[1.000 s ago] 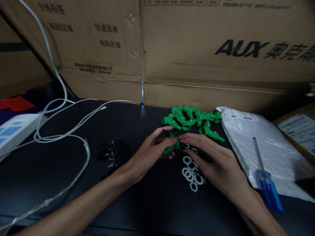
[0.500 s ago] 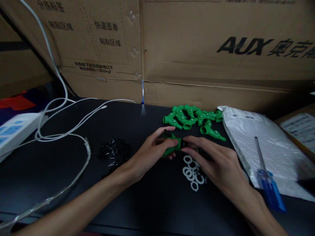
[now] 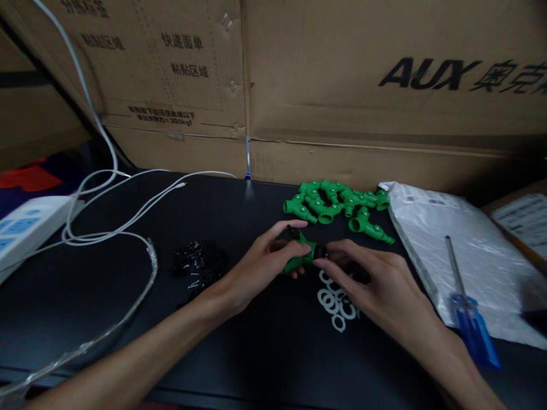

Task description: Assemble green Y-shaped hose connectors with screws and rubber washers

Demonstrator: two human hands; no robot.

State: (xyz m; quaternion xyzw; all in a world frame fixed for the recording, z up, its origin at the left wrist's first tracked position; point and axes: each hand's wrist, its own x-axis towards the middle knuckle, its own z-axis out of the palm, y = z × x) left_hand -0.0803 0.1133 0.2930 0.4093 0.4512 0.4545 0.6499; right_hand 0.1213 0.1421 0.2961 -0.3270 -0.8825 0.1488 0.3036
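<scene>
My left hand [image 3: 273, 250] is closed round a green plastic valve fitting [image 3: 294, 263], with the thumb lying along its top. A small black handle [image 3: 293, 232] sticks up from the fitting near my left index finger. On the fitting's right end is a black ring-like cap [image 3: 319, 251]; my right hand [image 3: 371, 273] pinches it between thumb and fingers. Something dark shows under the right palm, but I cannot make it out. White ring washers [image 3: 331, 302] lie on the table just below the right hand, which partly covers them.
Behind my hands lies a pile of green fittings [image 3: 327, 202]. Small black parts with metal pins [image 3: 200, 262] are heaped at left. A blue screwdriver [image 3: 472, 324] rests on a white plastic package [image 3: 453, 245]. White cables [image 3: 141, 210] and a power strip [image 3: 25, 222] occupy the left; cardboard boxes [image 3: 320, 85] stand behind.
My right fingers have shifted slightly on the black cap, showing more of it, and the right hand has opened a little at the palm. The left hand keeps its hold on the fitting.
</scene>
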